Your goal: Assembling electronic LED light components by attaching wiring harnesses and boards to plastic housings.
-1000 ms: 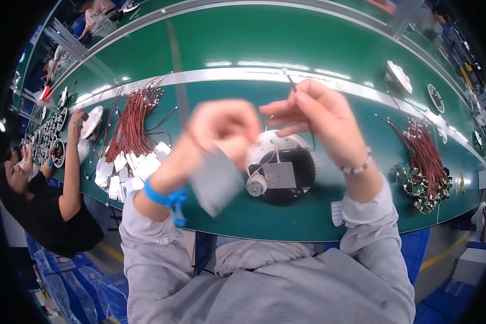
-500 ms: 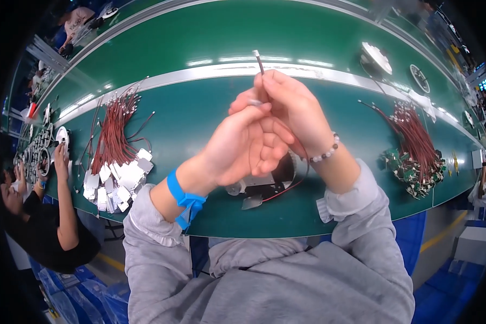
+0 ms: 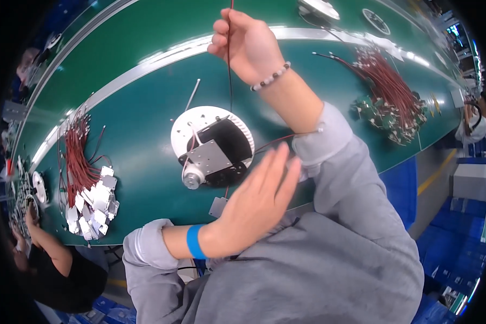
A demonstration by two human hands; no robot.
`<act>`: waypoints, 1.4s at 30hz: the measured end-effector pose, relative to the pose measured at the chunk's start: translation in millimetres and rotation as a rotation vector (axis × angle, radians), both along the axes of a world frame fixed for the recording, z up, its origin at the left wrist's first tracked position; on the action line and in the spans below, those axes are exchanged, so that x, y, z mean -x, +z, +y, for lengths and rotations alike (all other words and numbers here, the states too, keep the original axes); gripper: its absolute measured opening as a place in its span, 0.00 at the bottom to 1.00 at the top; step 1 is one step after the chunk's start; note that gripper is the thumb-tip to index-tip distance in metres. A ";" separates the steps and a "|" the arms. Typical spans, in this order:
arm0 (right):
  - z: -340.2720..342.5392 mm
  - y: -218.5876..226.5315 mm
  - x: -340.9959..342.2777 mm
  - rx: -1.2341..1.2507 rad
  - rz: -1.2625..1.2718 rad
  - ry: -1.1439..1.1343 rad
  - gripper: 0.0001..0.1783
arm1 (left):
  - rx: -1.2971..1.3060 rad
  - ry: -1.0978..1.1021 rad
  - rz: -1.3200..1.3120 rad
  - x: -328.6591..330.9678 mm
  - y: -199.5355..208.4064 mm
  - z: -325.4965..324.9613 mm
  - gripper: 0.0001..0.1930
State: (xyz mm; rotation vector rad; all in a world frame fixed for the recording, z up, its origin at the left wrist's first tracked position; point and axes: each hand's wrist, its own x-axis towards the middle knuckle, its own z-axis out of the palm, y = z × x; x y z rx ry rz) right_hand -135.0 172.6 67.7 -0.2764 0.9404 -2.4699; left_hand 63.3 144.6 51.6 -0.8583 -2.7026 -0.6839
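My right hand is raised over the far side of the bench, its fingers closed on a thin red-and-black cable. The cable hangs down toward a round white housing with a black part, a grey metal plate and a small round silver part. Nearer to me, my left hand is held flat with its fingers stretched out, slightly blurred. Another cable length passes by its fingertips and ends against my right sleeve. A small silver square piece lies beside the left hand, partly hidden.
On the left lies a bundle of red cables with white square pieces. A second bundle, with green circuit boards, lies at the right. A white round part and a ring sit farther back. Another person works at the left.
My hands were together over the housing and have moved apart. The right rose away with the cable; the left dropped back toward my body, uncovering the housing. The view has shifted too.
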 end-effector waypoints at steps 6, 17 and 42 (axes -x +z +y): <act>5.3 7.4 -0.6 0.079 0.044 0.004 0.05 | 0.141 0.255 0.389 38.5 -2.0 18.3 0.20; 8.7 25.6 -22.8 0.075 0.109 -0.008 0.08 | -0.095 0.012 -0.088 52.3 7.9 -3.2 0.07; 40.1 63.6 -59.0 0.019 0.728 0.021 0.11 | -0.849 0.001 -0.251 87.4 34.7 -132.5 0.12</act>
